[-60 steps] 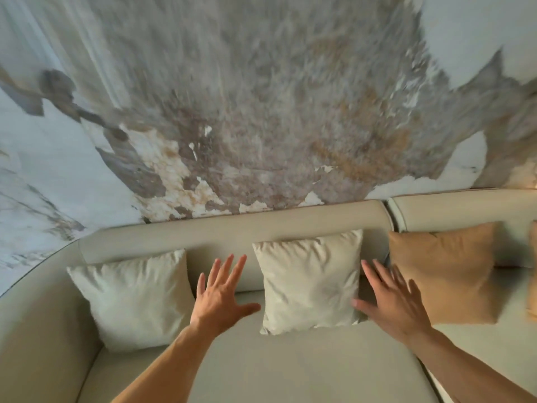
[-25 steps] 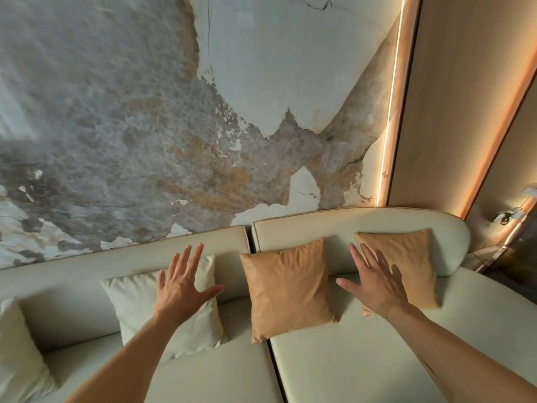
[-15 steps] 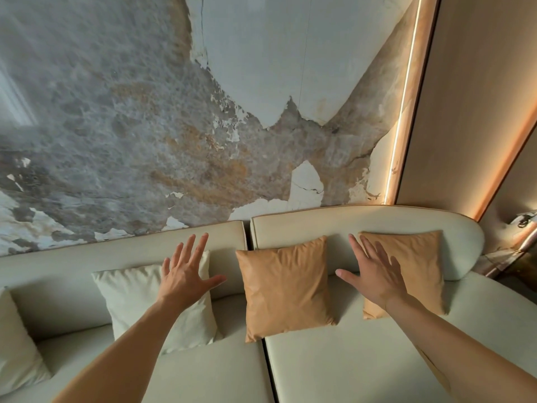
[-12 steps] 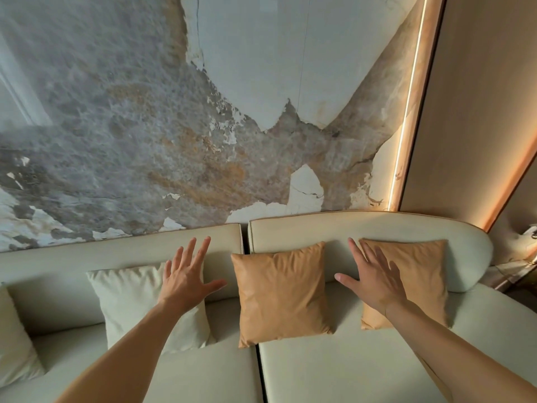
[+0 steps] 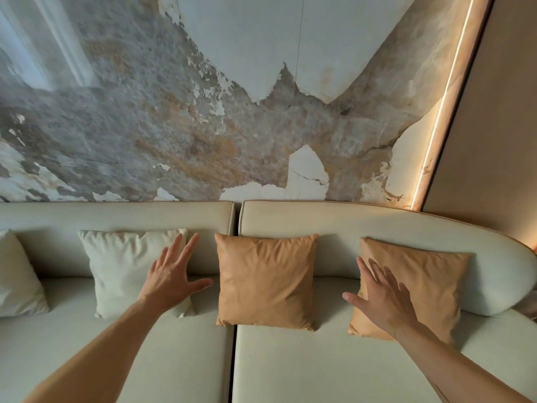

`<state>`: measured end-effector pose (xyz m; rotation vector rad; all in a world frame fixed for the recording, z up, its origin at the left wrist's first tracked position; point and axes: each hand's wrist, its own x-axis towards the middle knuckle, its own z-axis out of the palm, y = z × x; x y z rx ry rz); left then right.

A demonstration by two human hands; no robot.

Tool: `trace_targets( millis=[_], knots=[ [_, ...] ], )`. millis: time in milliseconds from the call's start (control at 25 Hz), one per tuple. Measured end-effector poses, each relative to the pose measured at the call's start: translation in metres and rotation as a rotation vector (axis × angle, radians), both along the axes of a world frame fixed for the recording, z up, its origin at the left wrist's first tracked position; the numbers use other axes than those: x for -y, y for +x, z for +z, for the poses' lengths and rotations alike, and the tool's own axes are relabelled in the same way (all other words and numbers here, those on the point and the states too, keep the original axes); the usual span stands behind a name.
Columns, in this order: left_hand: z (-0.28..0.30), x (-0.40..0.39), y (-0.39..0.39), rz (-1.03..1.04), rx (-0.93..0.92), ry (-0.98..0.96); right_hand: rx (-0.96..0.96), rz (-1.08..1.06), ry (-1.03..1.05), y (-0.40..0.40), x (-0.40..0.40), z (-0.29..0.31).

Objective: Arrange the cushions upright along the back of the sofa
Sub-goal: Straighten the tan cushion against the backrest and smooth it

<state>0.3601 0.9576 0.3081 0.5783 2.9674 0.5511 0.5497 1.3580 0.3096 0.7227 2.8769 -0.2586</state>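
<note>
A cream upholstered sofa (image 5: 334, 370) runs across the lower part of the view, seen from above by a person reaching both bare arms forward. A dark seam splits its seat and backrest into two sections near the middle.

Four cushions stand upright along the backrest. At the far left edge, a cream cushion (image 5: 17, 277) is partly cut off by the frame. Beside it, well apart, stands a second cream cushion (image 5: 122, 269). A tan cushion (image 5: 266, 279) stands at the centre, straddling the seam. Further right, a second tan cushion (image 5: 430, 283) leans against the curved end of the backrest.

The left hand (image 5: 171, 282) is held flat with fingers straight and spread, thumb pointing toward the centre cushion; it overlaps the right edge of the second cream cushion and grips nothing. The right hand (image 5: 383, 298) is likewise flat and spread, thumb pointing left, in front of the left side of the right-hand tan cushion, with nothing in its hold. Whether either palm touches the fabric cannot be told.

Behind the sofa rises a wall (image 5: 174, 126) of peeling grey, white and rust-coloured plaster. To its right, a glowing light strip (image 5: 438, 112) edges a plain tan wall panel (image 5: 494, 126).
</note>
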Motion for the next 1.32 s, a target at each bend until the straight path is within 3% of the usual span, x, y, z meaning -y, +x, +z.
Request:
trace_targets(
  millis=[160,320,480,640,760,960,1320],
  knots=[
    [-0.045,0.008,-0.015,0.020,0.059,-0.045,-0.005,-0.006,-0.072,-0.024,-0.012,-0.052],
    [-0.130,-0.005,-0.050,0.017,0.145,-0.038,0.023,-0.012,-0.166,-0.062,-0.012,-0.135],
    [-0.227,-0.025,-0.084,-0.054,0.222,-0.043,0.009,-0.156,-0.442,-0.099,-0.015,-0.227],
    [-0.306,-0.047,-0.119,0.027,0.300,0.136,-0.058,-0.319,-0.630,-0.135,-0.020,-0.305],
    [-0.351,-0.056,-0.143,0.121,0.508,0.248,-0.098,-0.394,-0.802,-0.164,-0.016,-0.338],
    [-0.370,-0.061,-0.155,0.170,0.743,0.455,-0.164,-0.478,-1.053,-0.183,-0.011,-0.353],
    [-0.360,-0.085,-0.143,0.198,0.715,0.411,-0.180,-0.495,-1.087,-0.176,-0.029,-0.339]
  ],
)
